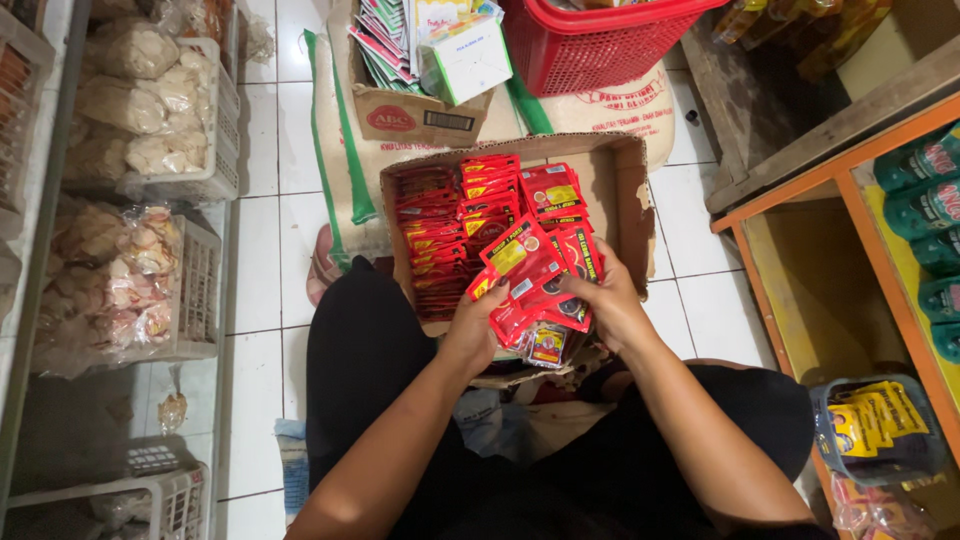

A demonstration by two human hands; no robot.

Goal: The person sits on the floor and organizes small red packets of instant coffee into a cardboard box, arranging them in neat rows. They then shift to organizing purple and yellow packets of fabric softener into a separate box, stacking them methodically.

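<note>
Red foil sachets (pixel 530 285), fanned in a loose bundle just in front of the cardboard box (pixel 620 190), are clamped between left hand (pixel 475 325) and right hand (pixel 610 300); judged light, limp, slippery, best gripped across the sealed edges.

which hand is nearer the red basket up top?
Right. The right hand grips the bunch of red sachets almost directly below the red basket; the left hand holds the same bunch from its left side, lower and farther off.
</note>
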